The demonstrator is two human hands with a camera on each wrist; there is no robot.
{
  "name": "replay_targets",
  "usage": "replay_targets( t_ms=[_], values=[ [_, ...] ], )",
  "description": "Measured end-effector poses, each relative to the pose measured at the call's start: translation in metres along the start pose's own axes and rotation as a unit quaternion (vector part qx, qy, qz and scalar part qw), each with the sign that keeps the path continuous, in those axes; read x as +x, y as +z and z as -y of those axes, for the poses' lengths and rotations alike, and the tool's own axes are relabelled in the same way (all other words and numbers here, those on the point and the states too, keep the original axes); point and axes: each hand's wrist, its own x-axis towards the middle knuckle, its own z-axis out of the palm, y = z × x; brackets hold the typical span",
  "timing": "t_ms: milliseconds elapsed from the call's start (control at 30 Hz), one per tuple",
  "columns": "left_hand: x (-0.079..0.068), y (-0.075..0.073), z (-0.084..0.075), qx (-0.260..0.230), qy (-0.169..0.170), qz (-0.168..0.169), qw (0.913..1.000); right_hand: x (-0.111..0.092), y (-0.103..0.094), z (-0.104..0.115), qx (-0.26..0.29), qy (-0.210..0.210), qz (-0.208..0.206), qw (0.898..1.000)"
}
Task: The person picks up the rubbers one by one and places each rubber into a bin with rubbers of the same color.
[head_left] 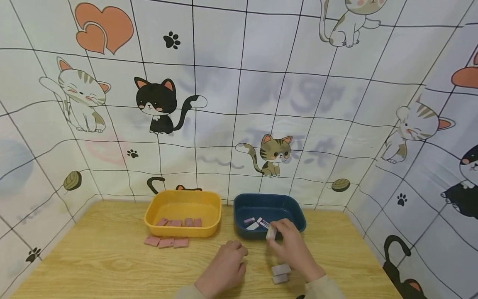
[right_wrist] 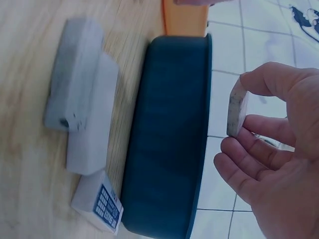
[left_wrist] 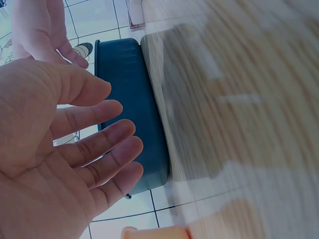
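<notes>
My right hand (head_left: 295, 246) pinches a small whitish eraser (right_wrist: 236, 112) between thumb and fingertips, with smudged edges, over the front rim of the dark blue bin (head_left: 244, 233). Inside that bin lie several erasers (head_left: 252, 226), some with purple sleeves. Just left of it, my left hand (head_left: 225, 264) hovers over the table; the left wrist view has its fingers loosely bent and spread, holding nothing. Below my right hand lie pale erasers (head_left: 281, 270) close together on the table. In the right wrist view, one eraser (right_wrist: 103, 207) carries a blue printed label.
A yellow bin (head_left: 183, 231) stands left of the blue one, holding several pink blocks (head_left: 175, 223). In front of it, 3 more pink blocks (head_left: 166, 243) lie in a row on the wooden table (head_left: 123, 270). A cat-printed sheet (head_left: 220, 91) hangs behind and along both sides.
</notes>
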Motion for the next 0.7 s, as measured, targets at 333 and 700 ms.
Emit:
replay_targets(
  t_ms=[333,700],
  values=[
    [0.006,0.002,-0.002,0.005,0.013,-0.014,0.9998,0.025,0.004,-0.019,-0.018,0.062,0.049,0.997],
    [0.019,0.005,-0.006,0.011,0.01,0.0,0.9999,0.047,0.013,-0.032,-0.02,0.086,0.071,0.994]
  ],
)
